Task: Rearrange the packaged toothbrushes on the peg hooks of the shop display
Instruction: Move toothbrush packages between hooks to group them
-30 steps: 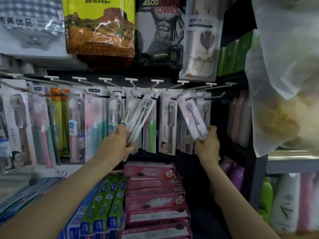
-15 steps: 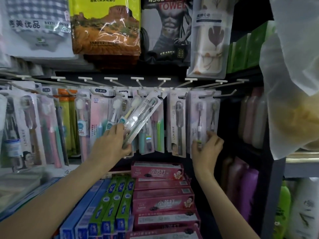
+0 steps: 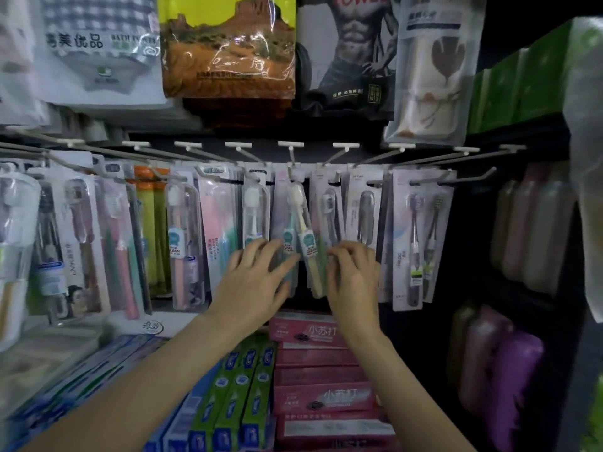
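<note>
Straightening: clear blister pack with a cream-handled, white-bristled toothbrush [image 3: 305,236], hanging tilted on a grey wire peg hook [image 3: 291,164] mid-row.
Left hand [image 3: 257,282]: grip spread, fingers reaching to the neighbouring teal-handled pack [image 3: 287,243].
Right hand [image 3: 354,278]: grip curled against the cream pack's lower edge; a true pinch cannot be told.
Next move, judged: squaring both packs so they hang plumb.
Below: pink toothpaste cartons [image 3: 313,334].

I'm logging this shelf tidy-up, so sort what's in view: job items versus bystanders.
Job:
- hanging toothbrush packs
- peg hooks
- left hand
- right hand

Bystanders:
- pink toothpaste boxes
- green toothpaste boxes
- towel packs
- bottles
</note>
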`<state>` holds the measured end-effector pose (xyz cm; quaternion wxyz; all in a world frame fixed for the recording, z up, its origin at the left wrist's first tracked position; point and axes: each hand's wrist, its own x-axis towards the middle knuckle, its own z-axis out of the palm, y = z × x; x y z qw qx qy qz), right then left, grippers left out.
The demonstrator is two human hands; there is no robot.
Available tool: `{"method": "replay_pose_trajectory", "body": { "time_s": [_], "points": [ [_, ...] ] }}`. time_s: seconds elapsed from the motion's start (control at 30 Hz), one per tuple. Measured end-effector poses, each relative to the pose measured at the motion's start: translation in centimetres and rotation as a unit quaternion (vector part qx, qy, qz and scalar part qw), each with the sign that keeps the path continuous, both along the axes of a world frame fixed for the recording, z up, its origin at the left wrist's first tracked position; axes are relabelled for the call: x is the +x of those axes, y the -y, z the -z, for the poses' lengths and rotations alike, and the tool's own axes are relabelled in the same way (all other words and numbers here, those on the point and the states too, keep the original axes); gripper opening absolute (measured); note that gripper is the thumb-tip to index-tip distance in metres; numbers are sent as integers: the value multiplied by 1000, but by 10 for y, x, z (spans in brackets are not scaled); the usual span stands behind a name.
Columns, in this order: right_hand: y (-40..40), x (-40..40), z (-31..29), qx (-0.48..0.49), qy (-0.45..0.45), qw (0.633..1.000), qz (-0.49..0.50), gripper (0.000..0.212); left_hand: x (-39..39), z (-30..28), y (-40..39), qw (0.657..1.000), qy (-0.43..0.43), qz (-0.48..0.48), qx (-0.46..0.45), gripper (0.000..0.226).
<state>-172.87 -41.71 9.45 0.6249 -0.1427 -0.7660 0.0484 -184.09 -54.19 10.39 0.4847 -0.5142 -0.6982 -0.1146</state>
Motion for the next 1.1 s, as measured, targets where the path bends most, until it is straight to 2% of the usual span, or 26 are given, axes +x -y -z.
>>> {"method": "replay_pose_trajectory", "body": {
  "time_s": [0.2, 0.4, 0.57, 0.7, 0.87, 1.0, 1.1],
  "points": [
    [3, -13, -20, -98, 152, 976, -122, 47, 5, -1, -12, 997, 63, -40, -12, 49],
    [4, -36, -34, -279, 169, 931, -162, 50, 2, -10, -17, 992, 85, -83, -27, 46],
    [-5, -50, -34, -360, 159, 898, -195, 53, -4, -8, -25, 994, 87, -64, -23, 41],
    [-8, -62, -33, -385, 163, 879, -230, 48, -15, -7, -18, 998, 45, -49, -4, 32],
    [-2, -82, -26, -439, 120, 851, -261, 44, -26, -8, -3, 998, 27, -50, -1, 41],
    [5, -89, -23, -445, 81, 865, -219, 19, -25, -11, 8, 999, 22, -36, 1, 34],
    [14, -76, -22, -432, 59, 874, -214, 14, -26, -11, 15, 999, 36, -12, 7, 32]
  ]
}}
